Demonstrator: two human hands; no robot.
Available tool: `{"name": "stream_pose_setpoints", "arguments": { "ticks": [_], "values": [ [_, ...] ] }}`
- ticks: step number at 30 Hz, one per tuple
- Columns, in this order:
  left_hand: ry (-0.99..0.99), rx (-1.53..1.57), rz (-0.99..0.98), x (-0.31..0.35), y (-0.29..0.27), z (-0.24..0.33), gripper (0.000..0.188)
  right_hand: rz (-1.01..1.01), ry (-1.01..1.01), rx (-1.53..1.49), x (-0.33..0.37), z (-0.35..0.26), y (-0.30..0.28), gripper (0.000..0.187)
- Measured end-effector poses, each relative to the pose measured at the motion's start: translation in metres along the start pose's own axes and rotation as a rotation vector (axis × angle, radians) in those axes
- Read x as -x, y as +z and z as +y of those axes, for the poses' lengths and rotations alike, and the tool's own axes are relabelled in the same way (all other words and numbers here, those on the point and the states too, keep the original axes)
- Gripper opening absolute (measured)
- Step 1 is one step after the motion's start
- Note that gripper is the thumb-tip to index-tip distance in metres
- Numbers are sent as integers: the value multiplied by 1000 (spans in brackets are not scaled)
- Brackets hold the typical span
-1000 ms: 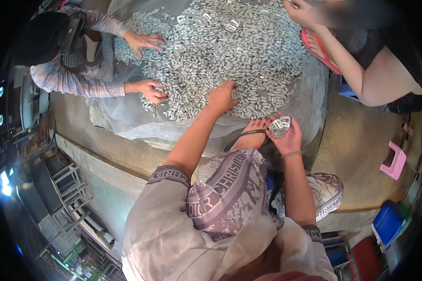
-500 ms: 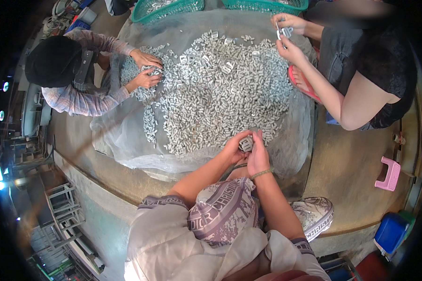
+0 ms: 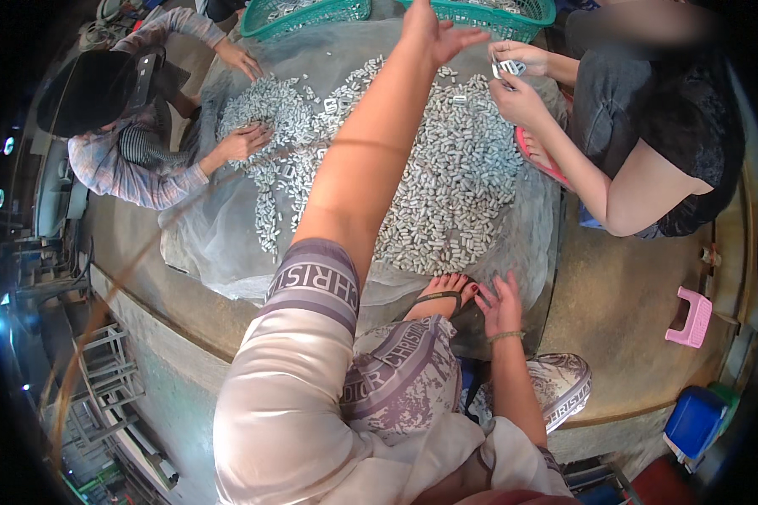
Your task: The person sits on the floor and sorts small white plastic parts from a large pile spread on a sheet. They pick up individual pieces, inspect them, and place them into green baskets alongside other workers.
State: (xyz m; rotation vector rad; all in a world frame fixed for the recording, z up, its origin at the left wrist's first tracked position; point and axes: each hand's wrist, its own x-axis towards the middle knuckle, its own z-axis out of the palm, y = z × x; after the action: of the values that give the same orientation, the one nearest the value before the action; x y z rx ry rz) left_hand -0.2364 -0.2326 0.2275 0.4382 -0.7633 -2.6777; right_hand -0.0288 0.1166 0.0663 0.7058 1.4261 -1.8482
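My left arm stretches far forward across the pile, and my left hand (image 3: 429,38) is by the green basket (image 3: 488,18) at the upper edge. Its fingers are extended and apart; nothing shows in them, though the picture's edge cuts off part of the hand. Close to my sandalled foot (image 3: 440,295), my right hand (image 3: 501,307) is raised with spread fingers, holding nothing. Between the people lies a wide heap of small grey metal pieces (image 3: 455,185). A few larger slotted, buckle-like pieces (image 3: 331,105) rest on it.
A translucent sheet (image 3: 219,269) lies under the heap. At left, a co-worker's hands (image 3: 246,141) touch the pieces. Another person's hands (image 3: 522,97) hold slotted metal pieces at right. A second green basket (image 3: 307,18) stands at the far side; a pink stool (image 3: 691,318) sits right.
My hands have parted from the grey slotted piece they held together. The left reached forward to the basket; the right moved right and opened. The left co-worker's hands spread apart.
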Motion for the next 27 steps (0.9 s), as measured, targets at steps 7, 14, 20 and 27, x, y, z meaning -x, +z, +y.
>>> {"name": "stream_pose_setpoints", "arguments": {
  "ticks": [7, 14, 20, 27],
  "values": [
    [-161, -668, 216, 40, -145, -106, 55, 18, -13, -24, -8, 14, -16, 67],
    [277, -2236, -262, 94, -160, -167, 57, -54, -51, -40, -8, 6, 0, 59],
    [179, -2437, -511, 154, -194, -162, 50, -103, -32, -82, -7, 9, -1, 53],
    [-133, -2339, -101, 198, -191, -109, 57, -16, -47, -125, -19, 9, -22, 46]
  ]
}}
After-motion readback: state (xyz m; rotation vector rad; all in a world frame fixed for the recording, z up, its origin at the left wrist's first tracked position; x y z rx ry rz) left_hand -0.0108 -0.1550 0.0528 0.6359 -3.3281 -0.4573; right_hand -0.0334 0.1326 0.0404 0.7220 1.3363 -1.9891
